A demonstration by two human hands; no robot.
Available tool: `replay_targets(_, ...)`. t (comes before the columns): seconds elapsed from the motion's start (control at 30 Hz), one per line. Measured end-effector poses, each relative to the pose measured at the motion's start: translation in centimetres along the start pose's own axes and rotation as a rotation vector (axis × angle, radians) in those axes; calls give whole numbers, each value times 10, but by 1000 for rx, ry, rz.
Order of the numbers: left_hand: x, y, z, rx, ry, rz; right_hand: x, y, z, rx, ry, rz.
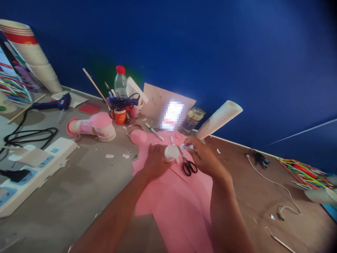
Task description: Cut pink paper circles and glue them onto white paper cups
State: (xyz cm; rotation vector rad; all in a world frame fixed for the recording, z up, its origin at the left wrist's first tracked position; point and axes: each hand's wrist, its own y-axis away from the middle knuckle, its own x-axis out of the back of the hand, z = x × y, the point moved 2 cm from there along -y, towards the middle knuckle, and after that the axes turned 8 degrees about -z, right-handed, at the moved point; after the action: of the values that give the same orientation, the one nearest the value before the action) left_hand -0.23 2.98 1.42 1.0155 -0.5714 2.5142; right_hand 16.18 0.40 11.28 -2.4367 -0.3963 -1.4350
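My left hand (156, 160) is closed around the side of a white paper cup (171, 153), with its round white end facing up. My right hand (201, 154) pinches a small light-blue and white piece (187, 146), too blurred to name. Between the hands lie scissors (187, 167) with black handles, blades pointing away from me. Pink paper sheets (179, 203) spread out beneath both hands. A small white stick-like piece (172, 140) lies just beyond the cup. Past my left hand are a pink paper disc (138, 137) and a white marker (154, 131).
A joined paper-cup shape with pink paper (92, 126) lies left, near a power strip (39, 172) and glue gun (56, 102). Behind are a glowing phone (172, 115), a jar (193, 119) and a leaning cup stack (219, 119). A white cable (273, 182) lies right.
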Motion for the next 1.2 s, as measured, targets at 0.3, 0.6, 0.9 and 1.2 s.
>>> replay_targets(0.3, -1, -1, -3, 12, -1, -24, -7, -5, -1, 37, -228, -55)
replay_targets(0.6, 0, 0, -2, 4, 8, -14, -5, -4, 5, -21, -206, -49)
replay_targets(0.9, -2, -1, -3, 22, -5, -17, -2, -4, 0, 20, -214, -21)
replay_targets(1.2, -2, -1, -4, 31, -21, -18, -2, -2, 4, -2, -174, -49)
